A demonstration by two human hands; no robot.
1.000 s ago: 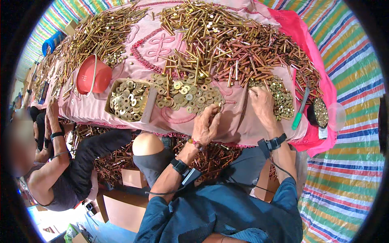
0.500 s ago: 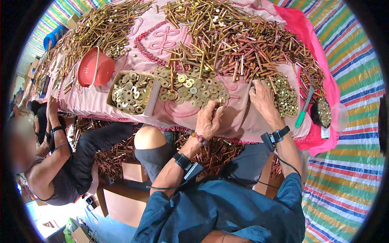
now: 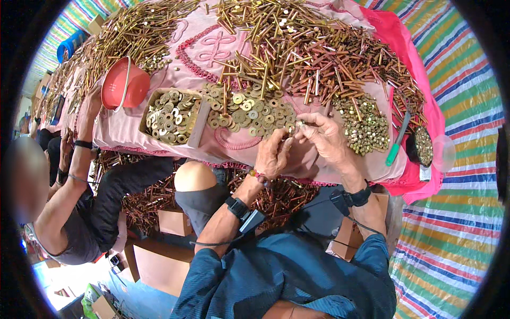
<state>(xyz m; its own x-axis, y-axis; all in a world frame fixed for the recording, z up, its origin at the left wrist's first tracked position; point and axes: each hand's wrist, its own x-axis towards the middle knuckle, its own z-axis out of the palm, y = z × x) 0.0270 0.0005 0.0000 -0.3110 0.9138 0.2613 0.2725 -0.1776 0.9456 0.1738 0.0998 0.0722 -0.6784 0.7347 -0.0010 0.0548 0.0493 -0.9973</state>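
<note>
My left hand (image 3: 273,154) is closed in a pinch at the near edge of the washer pile (image 3: 255,114); what its fingertips grip is too small to make out. Close against it, my right hand (image 3: 325,139) pinches what looks like a small shiny nut (image 3: 300,124). The fingertips of both hands nearly meet above the pink cloth. A heap of small brass-coloured nuts (image 3: 366,127) lies just right of my right hand. Left of the loose washers stands an open box of washers (image 3: 197,126). Beyond my hands spreads a large pile of long bolts (image 3: 313,58).
A co-worker's hand (image 3: 93,101) is beside a red bucket (image 3: 127,87) at the left. To the right lie a green-handled tool (image 3: 396,146) and a dark bowl of small parts (image 3: 422,146). Cardboard boxes (image 3: 164,266) and more bolts sit below the table edge.
My right hand has moved left from the nut heap to my left hand, which stays nearly in place. The co-worker's arm has reached up to the red bucket.
</note>
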